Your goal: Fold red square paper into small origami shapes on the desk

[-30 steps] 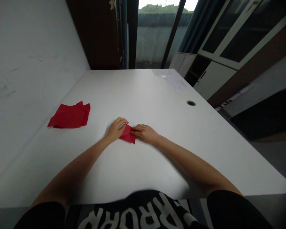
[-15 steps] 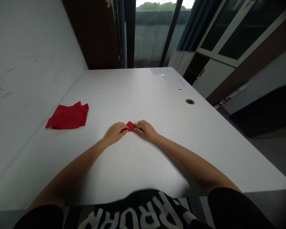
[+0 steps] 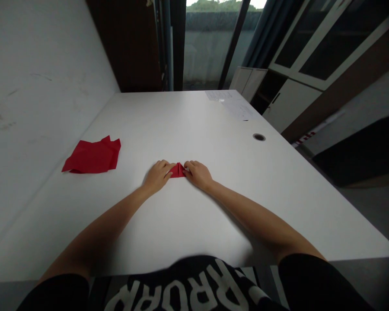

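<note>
A small folded piece of red paper (image 3: 178, 171) lies on the white table (image 3: 194, 216), pinned between my two hands. My left hand (image 3: 157, 176) rests on its left side with the fingertips pressing down on it. My right hand (image 3: 197, 173) presses its right side, fingers curled onto the paper. Only a small red triangle shows between the fingers; the rest of the paper is hidden under my hands.
A stack of loose red paper sheets (image 3: 92, 156) lies at the table's left, near the white wall. A round cable hole (image 3: 259, 137) sits at the right, and white printed sheets (image 3: 235, 106) lie at the far edge. Cabinets stand beyond the right edge.
The red paper has been folded smaller and shifted slightly away from me. Both hands have closed in over it, so less of it shows than a second ago.
</note>
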The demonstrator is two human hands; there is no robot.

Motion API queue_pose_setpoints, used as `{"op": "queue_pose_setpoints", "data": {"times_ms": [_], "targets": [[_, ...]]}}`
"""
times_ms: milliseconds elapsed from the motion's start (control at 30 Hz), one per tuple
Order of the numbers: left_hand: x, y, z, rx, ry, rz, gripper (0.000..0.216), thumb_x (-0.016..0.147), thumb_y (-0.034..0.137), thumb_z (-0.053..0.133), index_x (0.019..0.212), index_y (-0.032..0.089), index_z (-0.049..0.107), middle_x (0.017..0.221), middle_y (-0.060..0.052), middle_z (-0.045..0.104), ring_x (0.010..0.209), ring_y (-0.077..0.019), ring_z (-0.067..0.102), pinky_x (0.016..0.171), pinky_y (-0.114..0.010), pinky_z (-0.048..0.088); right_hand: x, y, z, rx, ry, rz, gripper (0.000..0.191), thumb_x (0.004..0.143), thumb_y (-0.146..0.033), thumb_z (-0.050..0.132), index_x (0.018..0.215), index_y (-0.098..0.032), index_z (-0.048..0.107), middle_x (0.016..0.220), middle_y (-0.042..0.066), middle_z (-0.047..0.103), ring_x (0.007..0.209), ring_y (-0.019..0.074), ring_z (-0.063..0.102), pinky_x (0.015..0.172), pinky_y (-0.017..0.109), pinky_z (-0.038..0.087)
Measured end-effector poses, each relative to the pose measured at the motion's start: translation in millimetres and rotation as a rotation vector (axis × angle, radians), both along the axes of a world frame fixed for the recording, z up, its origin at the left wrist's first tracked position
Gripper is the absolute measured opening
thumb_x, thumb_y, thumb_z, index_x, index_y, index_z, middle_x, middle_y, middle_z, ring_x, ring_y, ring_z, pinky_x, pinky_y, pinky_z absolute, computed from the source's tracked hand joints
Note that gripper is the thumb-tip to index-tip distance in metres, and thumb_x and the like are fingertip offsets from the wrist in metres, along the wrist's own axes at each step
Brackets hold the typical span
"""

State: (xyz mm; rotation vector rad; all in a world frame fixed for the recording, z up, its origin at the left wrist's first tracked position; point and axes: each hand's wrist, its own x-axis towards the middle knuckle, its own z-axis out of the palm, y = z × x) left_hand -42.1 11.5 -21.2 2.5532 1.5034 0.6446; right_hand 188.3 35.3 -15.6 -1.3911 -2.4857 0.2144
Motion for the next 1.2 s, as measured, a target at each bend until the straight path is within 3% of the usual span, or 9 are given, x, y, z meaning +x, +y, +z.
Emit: {"op": "queue_pose_setpoints", "data": {"times_ms": [167,333,433,567,767,1000,1200], "targets": [[-1.5,1.2,-7.7,0.003,0.105,-0.18,0.042,0.1,0.02,0.041,0.139,0.026,0.058,0.155,-0.005,0.047,0.143,-0.0234,0.04,0.12,-0.046,0.033,0.5,0.9,-1.0,0.068,-0.041,0.055,0.019,0.102,-0.031,0.052,0.109,-0.02,0.066,0.1,0.008,0.068,0.094,0.0208,0.06,0.081,0.03,0.042],[-6.0,4.0,-16.8,-0.081,0.209,-0.137,0.05,0.105,0.033,0.03,0.155,0.027,0.039,0.161,-0.002,0.04,0.153,-0.0255,0.027,0.123,-0.051,0.026,8.0,-2.9,0.3,0.156,-0.072,0.16,0.026,0.103,-0.028,0.047,0.106,-0.018,0.071,0.1,0.011,0.07,0.098,0.0233,0.06,0.086,0.035,0.045],[-8.3,2.8,-16.9,-0.087,0.254,-0.094,0.058,0.105,0.045,0.027,0.16,0.023,0.028,0.166,-0.005,0.03,0.155,-0.0277,0.021,0.124,-0.052,0.022,13.5,-6.9,-0.6,0.205,-0.006,0.3,0.029,0.104,-0.027,0.046,0.118,-0.018,0.07,0.12,0.013,0.07,0.115,0.0248,0.06,0.097,0.04,0.046],[-9.8,1.0,-16.0,-0.094,0.311,-0.065,0.071,0.103,0.057,0.027,0.162,0.02,0.018,0.169,-0.009,0.019,0.156,-0.0303,0.016,0.125,-0.053,0.018,13.8,-8.0,-9.9,0.199,0.017,0.45,0.045,0.104,-0.038,0.046,0.144,-0.018,0.054,0.151,0.013,0.052,0.141,0.0261,0.046,0.116,0.047,0.037],[-10.7,0.2,-13.6,-0.113,0.333,-0.074,0.073,0.101,0.061,0.028,0.162,0.022,0.018,0.17,-0.008,0.014,0.157,-0.0312,0.01,0.125,-0.055,0.015,15.9,-7.3,-12.5,0.111,-0.08,0.4,0.06,0.104,-0.047,0.041,0.154,-0.014,0.04,0.158,0.016,0.041,0.148,0.0283,0.038,0.123,0.051,0.027],[-10.3,0.3,-12.7,-0.102,0.267,-0.113,0.069,0.103,0.056,0.03,0.162,0.022,0.019,0.169,-0.01,0.02,0.157,-0.03,0.013,0.125,-0.054,0.016,22.7,-17.9,-1.9,0.07,-0.165,0.23,0.056,0.101,-0.039,0.048,0.151,-0.014,0.046,0.156,0.017,0.045,0.146,0.0312,0.041,0.123,0.055,0.025],[-8.9,1.1,-15.6,-0.114,0.264,-0.096,0.07,0.102,0.057,0.032,0.162,0.022,0.02,0.168,-0.011,0.022,0.156,-0.0308,0.016,0.125,-0.053,0.015,4.1,-26.1,-7.7,0.083,-0.141,0.388,0.059,0.104,-0.042,0.041,0.154,-0.01,0.04,0.161,0.017,0.036,0.15,0.0286,0.034,0.125,0.05,0.024]]}}
